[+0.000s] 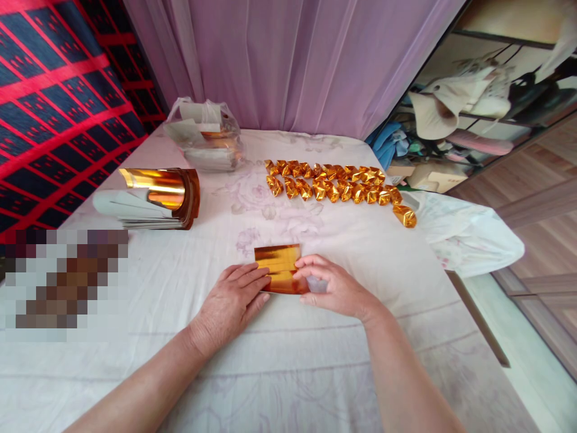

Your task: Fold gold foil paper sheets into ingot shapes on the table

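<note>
A sheet of gold foil paper [279, 264] lies flat on the white floral cloth [342, 252] in front of me. My left hand [234, 300] presses its left edge down with flat fingers. My right hand [336, 287] pinches the sheet's right edge between thumb and fingers, folding it over. Beyond the sheet, several folded gold paper pieces [333, 183] lie in two rows, with one more piece [404, 215] at the right end.
A curled stack of gold sheets [155, 197] sits at the left. A plastic bag with more paper [205, 135] stands at the back. A white plastic bag [469, 231] hangs off the right edge. A purple curtain hangs behind; cluttered shelves stand right.
</note>
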A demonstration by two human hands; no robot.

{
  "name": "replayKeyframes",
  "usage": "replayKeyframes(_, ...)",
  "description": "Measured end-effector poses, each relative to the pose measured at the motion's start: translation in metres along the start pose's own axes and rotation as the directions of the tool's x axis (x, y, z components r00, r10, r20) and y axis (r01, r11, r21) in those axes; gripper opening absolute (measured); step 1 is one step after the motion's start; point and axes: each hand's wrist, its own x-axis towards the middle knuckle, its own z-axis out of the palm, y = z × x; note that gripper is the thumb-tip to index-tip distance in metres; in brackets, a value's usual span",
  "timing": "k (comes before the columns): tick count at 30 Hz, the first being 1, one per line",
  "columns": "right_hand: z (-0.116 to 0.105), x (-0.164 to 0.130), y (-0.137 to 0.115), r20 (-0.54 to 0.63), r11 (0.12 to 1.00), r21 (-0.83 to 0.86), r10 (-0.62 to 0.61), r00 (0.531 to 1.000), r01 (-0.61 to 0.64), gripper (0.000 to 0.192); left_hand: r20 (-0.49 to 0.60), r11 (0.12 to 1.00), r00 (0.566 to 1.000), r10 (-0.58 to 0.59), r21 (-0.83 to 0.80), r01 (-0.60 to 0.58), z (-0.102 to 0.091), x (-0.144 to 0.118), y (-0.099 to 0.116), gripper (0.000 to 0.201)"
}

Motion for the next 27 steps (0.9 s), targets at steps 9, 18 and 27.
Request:
replayKeyframes(9,0.007,0.002,0.004,-0.076,0.997,-0.051,-0.067,0.995,0.064,0.009,-0.008,1.0,1.0,0.002,-0.011,-0.002,0.002,-0.001,-0.002,0.033)
replayKeyframes(18,0.017,0.01,0.0,-0.199,0.995,-0.075,-0.072,0.977,0.058,0.013,-0.102,0.998,0.993,0.066,0.02,-0.065,0.002,-0.004,0.001,0.066)
replayKeyframes(27,0.027,0.015,0.0,-0.3,0.987,-0.164,-0.052,0.953,0.002,0.012,-0.02,0.985,0.996,0.09,0.151,-0.086,0.004,-0.004,0.001,0.047)
